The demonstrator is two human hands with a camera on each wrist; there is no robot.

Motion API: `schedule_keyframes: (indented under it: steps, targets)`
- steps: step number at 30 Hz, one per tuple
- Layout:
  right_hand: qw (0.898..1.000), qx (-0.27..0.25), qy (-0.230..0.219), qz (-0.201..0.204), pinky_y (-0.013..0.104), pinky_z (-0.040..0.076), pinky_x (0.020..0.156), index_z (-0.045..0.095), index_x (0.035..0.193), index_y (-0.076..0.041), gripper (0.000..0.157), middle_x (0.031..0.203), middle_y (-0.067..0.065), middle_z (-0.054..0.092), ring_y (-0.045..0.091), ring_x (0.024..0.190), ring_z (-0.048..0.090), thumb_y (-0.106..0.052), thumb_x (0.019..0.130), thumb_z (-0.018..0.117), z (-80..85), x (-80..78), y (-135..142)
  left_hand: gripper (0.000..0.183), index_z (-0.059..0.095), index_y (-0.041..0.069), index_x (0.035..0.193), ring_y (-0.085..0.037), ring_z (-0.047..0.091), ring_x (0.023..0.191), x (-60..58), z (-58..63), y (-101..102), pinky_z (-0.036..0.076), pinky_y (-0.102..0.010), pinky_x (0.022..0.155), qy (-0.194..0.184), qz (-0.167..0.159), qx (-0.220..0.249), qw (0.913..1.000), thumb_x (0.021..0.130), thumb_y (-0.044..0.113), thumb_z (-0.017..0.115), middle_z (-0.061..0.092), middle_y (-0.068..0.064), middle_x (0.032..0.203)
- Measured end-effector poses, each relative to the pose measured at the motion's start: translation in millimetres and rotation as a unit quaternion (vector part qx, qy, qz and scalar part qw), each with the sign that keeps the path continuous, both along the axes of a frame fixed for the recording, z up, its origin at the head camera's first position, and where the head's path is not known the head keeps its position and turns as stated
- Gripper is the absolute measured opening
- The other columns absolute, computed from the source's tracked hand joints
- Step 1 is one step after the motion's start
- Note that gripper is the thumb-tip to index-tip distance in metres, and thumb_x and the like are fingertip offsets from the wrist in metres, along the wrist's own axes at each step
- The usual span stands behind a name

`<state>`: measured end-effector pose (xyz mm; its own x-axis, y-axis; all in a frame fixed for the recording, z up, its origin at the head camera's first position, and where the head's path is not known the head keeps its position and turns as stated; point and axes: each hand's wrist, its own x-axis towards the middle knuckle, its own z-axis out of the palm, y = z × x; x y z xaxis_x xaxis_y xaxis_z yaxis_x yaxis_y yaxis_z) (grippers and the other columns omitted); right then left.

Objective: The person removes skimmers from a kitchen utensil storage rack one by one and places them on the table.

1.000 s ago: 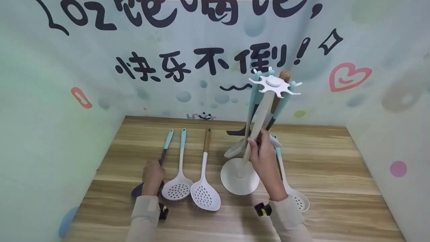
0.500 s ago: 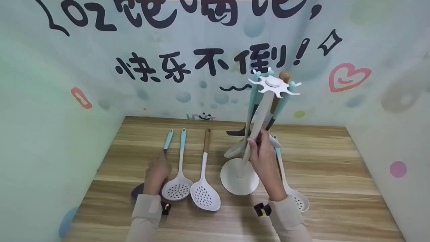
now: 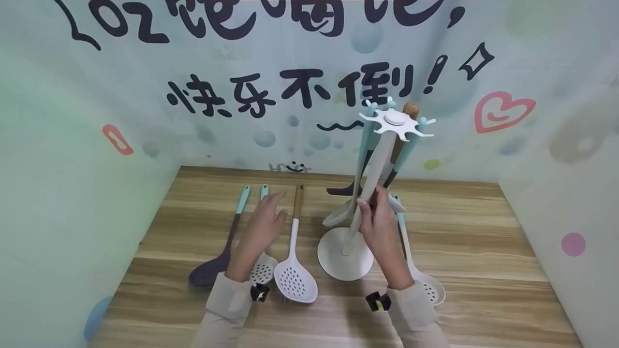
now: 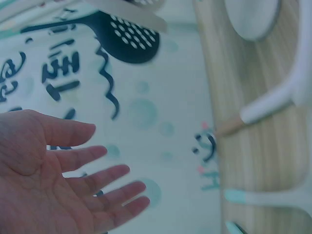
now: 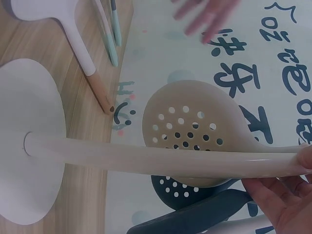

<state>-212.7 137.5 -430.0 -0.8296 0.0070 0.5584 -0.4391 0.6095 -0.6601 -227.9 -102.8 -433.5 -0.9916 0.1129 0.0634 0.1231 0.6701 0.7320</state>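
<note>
My left hand (image 3: 256, 232) hovers over a white skimmer (image 3: 262, 269) with a turquoise handle, fingers extended and holding nothing. In the left wrist view its palm and spread fingers (image 4: 112, 175) show plainly. To its left lies a dark ladle-like utensil (image 3: 210, 271), and to its right a white skimmer with a brown handle (image 3: 296, 281). My right hand (image 3: 382, 232) grips the pole of a white utensil rack (image 3: 346, 263), which stands upright. Several utensils hang from the hooked top (image 3: 394, 121), including a beige skimmer (image 5: 180, 112) and a dark slotted one (image 5: 170, 192).
Right of the rack, partly behind my right forearm, lies another white slotted utensil (image 3: 433, 290) with a turquoise handle. The wooden tabletop (image 3: 493, 251) meets a printed cloth backdrop (image 3: 232, 145) at the back, with cloth walls at both sides.
My left hand has let go of the dark utensil's handle and moved right and up, its fingers straightening. That utensil stays on the table. My right hand keeps its grip on the pole.
</note>
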Motion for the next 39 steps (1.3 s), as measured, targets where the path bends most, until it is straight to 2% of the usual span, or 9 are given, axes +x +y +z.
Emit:
schedule_keyframes:
  steps: [2, 5, 10, 15, 22, 26, 30, 35, 39]
  targets:
    - [1.000, -0.002, -0.005, 0.000, 0.043, 0.054, 0.073, 0.037, 0.126, 0.001, 0.038, 0.104, 0.019, 0.057, 0.026, 0.089, 0.059, -0.021, 0.097, 0.047, 0.4, 0.3, 0, 0.045, 0.038, 0.008, 0.141, -0.036, 0.036, 0.132, 1.7, 6.8, 11, 0.033, -0.051, 0.106, 0.017, -0.028, 0.031, 0.9990, 0.097, 0.014, 0.046, 0.038, -0.018, 0.142]
    - [1.000, -0.005, -0.008, 0.001, 0.043, 0.054, 0.075, 0.037, 0.126, 0.001, 0.038, 0.106, 0.019, 0.057, 0.027, 0.091, 0.059, -0.022, 0.097, 0.047, 0.9, 0.4, 0, 0.043, 0.039, 0.009, 0.140, -0.034, 0.039, 0.130, 4.1, 14.8, 26, 0.036, -0.048, 0.105, 0.037, -0.071, 0.080, 0.9936, 0.098, 0.014, 0.045, 0.041, -0.016, 0.141]
    - [1.000, -0.004, 0.003, -0.003, 0.043, 0.053, 0.073, 0.038, 0.125, 0.002, 0.038, 0.104, 0.020, 0.059, 0.028, 0.089, 0.061, -0.021, 0.097, 0.048, 1.0, -0.2, 0, 0.043, 0.036, 0.005, 0.141, -0.031, 0.044, 0.127, 2.8, 19.9, 49, 0.040, -0.041, 0.103, 0.067, -0.148, 0.157, 0.9742, 0.100, 0.016, 0.042, 0.043, -0.016, 0.139]
    - [1.000, -0.006, 0.010, -0.001, 0.044, 0.053, 0.074, 0.038, 0.125, 0.003, 0.039, 0.104, 0.021, 0.060, 0.029, 0.090, 0.062, -0.021, 0.096, 0.049, 1.0, -0.7, 0, 0.048, 0.027, 0.005, 0.145, -0.030, 0.042, 0.129, -1.7, 21.5, 68, 0.038, -0.041, 0.104, 0.080, -0.200, 0.184, 0.9590, 0.100, 0.015, 0.040, 0.040, -0.016, 0.143]
    - [1.000, -0.002, 0.018, 0.003, 0.043, 0.053, 0.074, 0.038, 0.125, 0.003, 0.038, 0.103, 0.020, 0.059, 0.027, 0.088, 0.061, -0.020, 0.096, 0.049, 1.6, -1.7, 0, 0.061, 0.005, 0.011, 0.150, -0.027, 0.030, 0.138, -7.5, 23.2, 86, 0.031, -0.045, 0.108, 0.071, -0.258, 0.216, 0.9388, 0.100, 0.010, 0.039, 0.025, -0.016, 0.152]
    - [1.000, 0.003, 0.019, -0.001, 0.042, 0.053, 0.072, 0.038, 0.125, 0.002, 0.038, 0.102, 0.019, 0.059, 0.026, 0.085, 0.060, -0.020, 0.096, 0.049, 1.6, -1.9, 1, 0.064, 0.001, 0.010, 0.150, -0.026, 0.030, 0.138, -9.9, 21.7, 92, 0.031, -0.041, 0.109, 0.061, -0.270, 0.259, 0.9254, 0.099, 0.007, 0.039, 0.028, -0.016, 0.150]
    - [1.000, 0.004, 0.014, 0.000, 0.041, 0.053, 0.072, 0.037, 0.126, 0.002, 0.038, 0.102, 0.019, 0.059, 0.026, 0.085, 0.060, -0.021, 0.097, 0.048, 0.6, -1.9, 0, 0.061, 0.005, 0.010, 0.150, -0.027, 0.038, 0.133, -10.8, 18.9, 96, 0.037, -0.037, 0.105, 0.060, -0.264, 0.285, 0.9196, 0.100, 0.008, 0.038, 0.035, -0.018, 0.145]
    - [1.000, 0.006, 0.023, -0.002, 0.040, 0.053, 0.071, 0.038, 0.125, 0.002, 0.038, 0.101, 0.019, 0.059, 0.025, 0.085, 0.060, -0.020, 0.096, 0.048, -0.2, -1.7, 0, 0.051, 0.022, 0.007, 0.147, -0.027, 0.049, 0.122, -10.9, 17.8, 100, 0.044, -0.037, 0.099, 0.073, -0.242, 0.303, 0.9188, 0.099, 0.010, 0.041, 0.049, -0.021, 0.131]
    - [1.000, 0.011, 0.026, -0.006, 0.039, 0.053, 0.069, 0.039, 0.123, 0.002, 0.036, 0.098, 0.017, 0.060, 0.024, 0.083, 0.061, -0.020, 0.096, 0.048, -0.3, -1.3, 0, 0.039, 0.039, 0.001, 0.136, -0.029, 0.056, 0.110, -7.7, 20.6, 101, 0.047, -0.037, 0.094, 0.088, -0.206, 0.295, 0.9289, 0.098, 0.009, 0.044, 0.056, -0.020, 0.120]
